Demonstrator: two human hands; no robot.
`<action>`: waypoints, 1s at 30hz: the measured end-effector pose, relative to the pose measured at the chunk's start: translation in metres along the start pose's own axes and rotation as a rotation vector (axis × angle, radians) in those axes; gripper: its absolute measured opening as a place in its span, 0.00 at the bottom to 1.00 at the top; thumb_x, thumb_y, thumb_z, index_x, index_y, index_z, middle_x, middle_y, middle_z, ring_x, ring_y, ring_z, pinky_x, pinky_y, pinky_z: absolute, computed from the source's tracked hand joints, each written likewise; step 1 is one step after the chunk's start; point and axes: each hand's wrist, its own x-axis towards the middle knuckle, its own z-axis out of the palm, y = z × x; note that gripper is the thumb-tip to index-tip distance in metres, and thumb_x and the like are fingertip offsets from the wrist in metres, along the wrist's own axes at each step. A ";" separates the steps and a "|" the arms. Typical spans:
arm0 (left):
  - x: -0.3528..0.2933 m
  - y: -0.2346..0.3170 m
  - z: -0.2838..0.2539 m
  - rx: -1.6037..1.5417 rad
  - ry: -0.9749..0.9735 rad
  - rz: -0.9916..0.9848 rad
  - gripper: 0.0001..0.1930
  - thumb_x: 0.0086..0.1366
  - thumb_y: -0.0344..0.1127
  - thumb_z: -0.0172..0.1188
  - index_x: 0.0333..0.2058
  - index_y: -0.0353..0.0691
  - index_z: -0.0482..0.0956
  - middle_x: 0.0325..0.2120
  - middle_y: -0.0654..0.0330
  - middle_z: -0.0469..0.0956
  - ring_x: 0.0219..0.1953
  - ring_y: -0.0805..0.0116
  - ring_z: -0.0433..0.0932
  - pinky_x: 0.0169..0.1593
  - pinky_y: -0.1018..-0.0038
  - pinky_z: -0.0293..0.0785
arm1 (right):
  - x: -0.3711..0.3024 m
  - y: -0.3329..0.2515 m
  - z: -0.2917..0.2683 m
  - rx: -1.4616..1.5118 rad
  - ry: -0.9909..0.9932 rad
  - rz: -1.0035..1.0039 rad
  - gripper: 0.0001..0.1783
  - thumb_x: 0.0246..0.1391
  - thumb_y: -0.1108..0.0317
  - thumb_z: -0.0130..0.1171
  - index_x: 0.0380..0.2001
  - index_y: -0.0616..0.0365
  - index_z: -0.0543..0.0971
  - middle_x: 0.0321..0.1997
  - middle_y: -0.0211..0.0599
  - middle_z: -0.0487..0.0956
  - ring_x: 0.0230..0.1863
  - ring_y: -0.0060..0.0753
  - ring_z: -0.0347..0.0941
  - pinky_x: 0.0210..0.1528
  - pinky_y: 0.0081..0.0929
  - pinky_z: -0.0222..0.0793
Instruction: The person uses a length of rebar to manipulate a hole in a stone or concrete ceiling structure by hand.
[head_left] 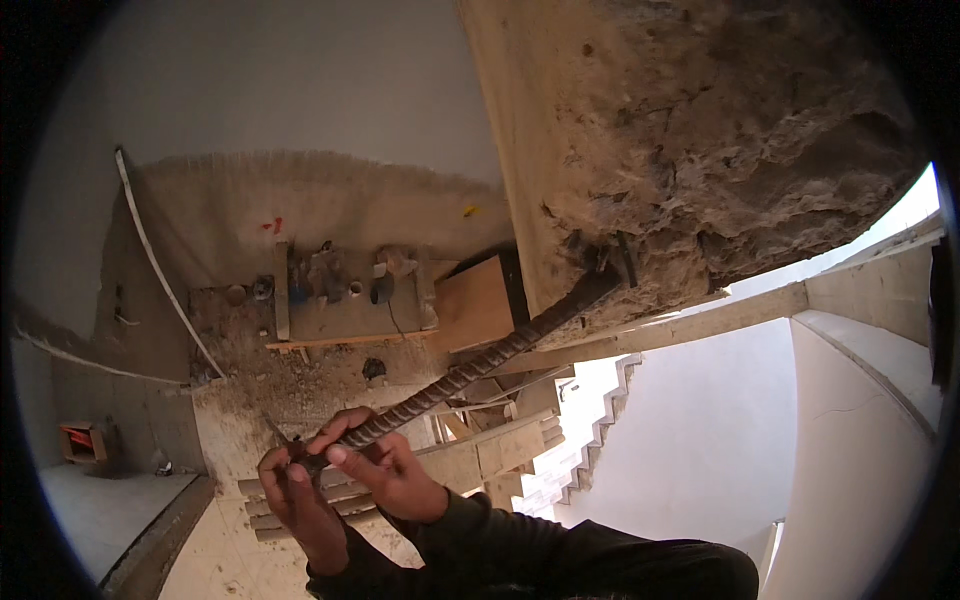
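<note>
A ribbed steel rebar (465, 375) sticks out of the broken concrete (690, 190) at the upper right and slants down to the left toward me. Its near end is at my two hands. My right hand (398, 482) is closed at that end, thumb along the bar and fingers against it. Just left of it, my left hand (305, 510) pinches at the tip of the bar. A thin pointed piece (275, 431) juts up beside the left fingers. What exactly lies between those fingers is hidden.
Below the hands lie wooden beams (510, 447). Farther off stand a wooden trough (350, 340) with tools and a brown board (475, 305). Rubble (300, 385) covers part of the floor. A stepped stair edge (600, 430) drops at the right. A pale conduit (160, 255) runs at left.
</note>
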 end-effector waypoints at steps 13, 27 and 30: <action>0.018 0.026 0.016 0.455 -0.398 0.027 0.20 0.57 0.41 0.55 0.42 0.31 0.71 0.41 0.51 0.71 0.46 0.61 0.69 0.52 0.67 0.61 | -0.030 -0.016 -0.048 -0.008 -0.062 0.187 0.08 0.56 0.73 0.49 0.39 0.62 0.70 0.40 0.34 0.69 0.44 0.24 0.66 0.46 0.21 0.62; 0.066 0.049 0.037 0.760 -0.562 0.591 0.40 0.55 0.66 0.48 0.53 0.35 0.62 0.36 0.56 0.76 0.38 0.55 0.75 0.41 0.64 0.70 | 0.034 -0.021 0.005 -0.102 0.117 0.009 0.09 0.54 0.68 0.55 0.35 0.63 0.75 0.30 0.25 0.74 0.32 0.13 0.66 0.32 0.15 0.62; 0.086 0.024 0.042 0.744 -0.501 0.750 0.40 0.52 0.70 0.47 0.48 0.36 0.69 0.31 0.57 0.77 0.29 0.57 0.76 0.36 0.67 0.70 | 0.031 -0.014 -0.010 -0.062 0.138 0.053 0.15 0.55 0.68 0.55 0.45 0.62 0.70 0.39 0.30 0.74 0.38 0.16 0.66 0.39 0.16 0.63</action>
